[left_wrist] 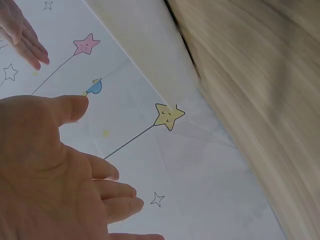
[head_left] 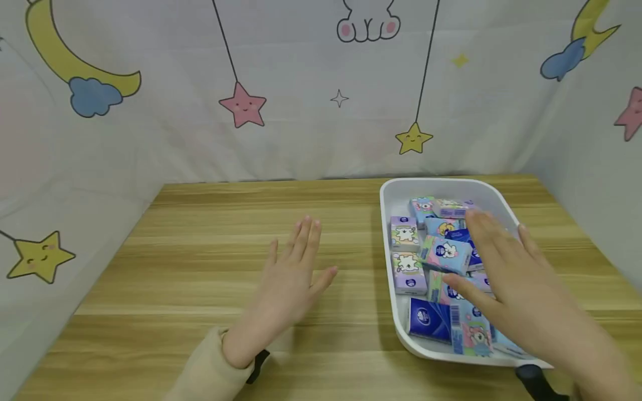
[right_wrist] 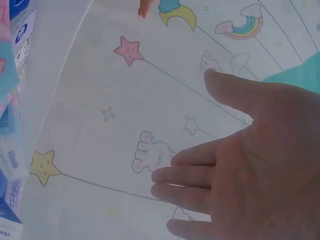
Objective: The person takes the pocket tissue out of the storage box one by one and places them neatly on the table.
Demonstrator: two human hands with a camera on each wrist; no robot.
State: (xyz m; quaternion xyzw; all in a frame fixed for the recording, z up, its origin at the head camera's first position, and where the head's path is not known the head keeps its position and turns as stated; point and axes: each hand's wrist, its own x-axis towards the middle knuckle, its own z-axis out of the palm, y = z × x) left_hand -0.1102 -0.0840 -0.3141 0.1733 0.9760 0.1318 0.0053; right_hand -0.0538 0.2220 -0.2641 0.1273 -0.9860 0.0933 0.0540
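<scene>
My left hand hovers over the wooden table, fingers straight and thumb spread, holding nothing. The left wrist view shows the same hand with its palm bare. Over the right side of a white plastic bin is my right hand, fingers extended and nothing in its grasp; its palm shows bare in the right wrist view. Inside the bin lie several small tissue packs, among them a dark blue pack, a light blue pack and a purple pack. The right hand hides part of the pile.
The wooden table reaches back to a white cloth wall printed with stars, moons and clouds. More cloth closes off the left and right sides. The bin stands on the table's right half, its raised rim all round.
</scene>
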